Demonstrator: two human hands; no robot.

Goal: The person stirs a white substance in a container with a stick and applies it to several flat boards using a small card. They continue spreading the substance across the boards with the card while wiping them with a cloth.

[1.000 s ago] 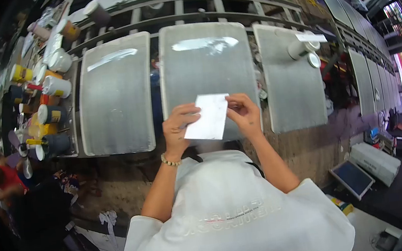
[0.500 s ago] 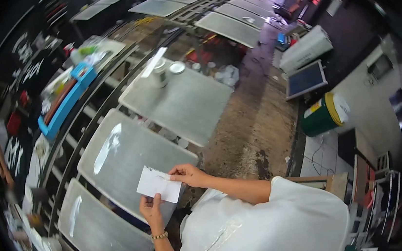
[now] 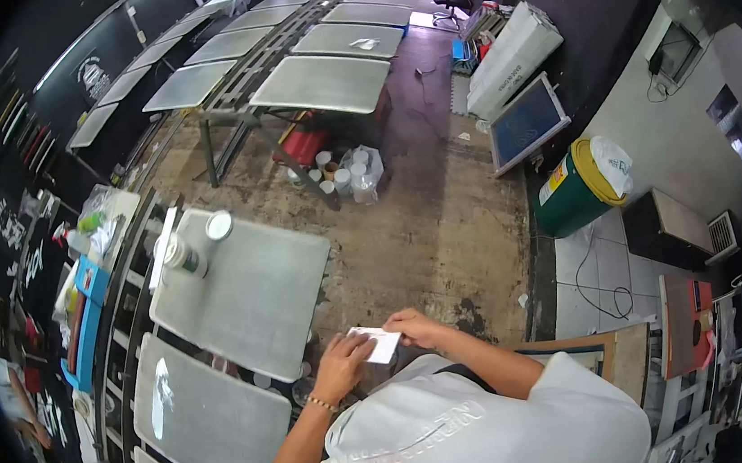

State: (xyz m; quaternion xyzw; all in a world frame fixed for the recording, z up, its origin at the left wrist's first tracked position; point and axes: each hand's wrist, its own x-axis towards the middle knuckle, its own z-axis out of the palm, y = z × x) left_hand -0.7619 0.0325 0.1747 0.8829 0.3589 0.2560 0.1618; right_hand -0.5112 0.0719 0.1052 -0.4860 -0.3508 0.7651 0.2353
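left hand (image 3: 340, 368) and right hand (image 3: 414, 327) are both holding the white card (image 3: 383, 345) — it's hovering off the near edge of the grey platen (image 3: 250, 285). tub (image 3: 182, 255) is standing by its far edge.

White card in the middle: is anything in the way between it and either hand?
Nothing visible: the left hand lies over one side of the white card, and the right hand touches the opposite side.

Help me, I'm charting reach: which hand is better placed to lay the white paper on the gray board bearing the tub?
Left, probably: the left hand is nearer the gray board; both it and the right hand touch the white paper.
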